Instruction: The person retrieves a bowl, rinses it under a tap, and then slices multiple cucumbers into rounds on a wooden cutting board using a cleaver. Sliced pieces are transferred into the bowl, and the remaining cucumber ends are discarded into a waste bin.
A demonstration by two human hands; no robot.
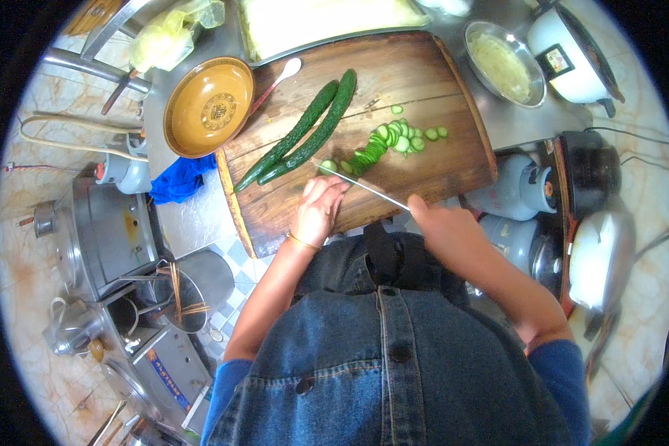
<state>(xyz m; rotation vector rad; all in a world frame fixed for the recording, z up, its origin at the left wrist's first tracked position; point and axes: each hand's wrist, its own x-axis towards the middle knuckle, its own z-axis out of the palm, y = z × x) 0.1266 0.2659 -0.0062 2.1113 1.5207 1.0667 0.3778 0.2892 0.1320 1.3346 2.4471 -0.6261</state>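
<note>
In the head view my right hand (437, 226) grips the handle of a kitchen knife (368, 190), its blade seen edge-on and slanting up to the left. My left hand (318, 203) rests near the front of the wooden cutting board (423, 61), fingers bent beside the blade. A short cucumber piece (328, 166) with a pale cut face lies at the blade's tip; how much of it my fingers cover is hidden. Right of the blade, overlapping cucumber slices (387, 138) trail up the board. Two whole cucumbers (318, 134) lie side by side, slanting, left of the slices.
A brown bowl (206, 106) and a white spoon (292, 68) sit at the board's left. Behind it stands a metal tray (334, 25). A steel bowl of pale shreds (502, 67) is at right. A blue cloth (181, 178) hangs near the left edge; gas cylinders (507, 187) stand below right.
</note>
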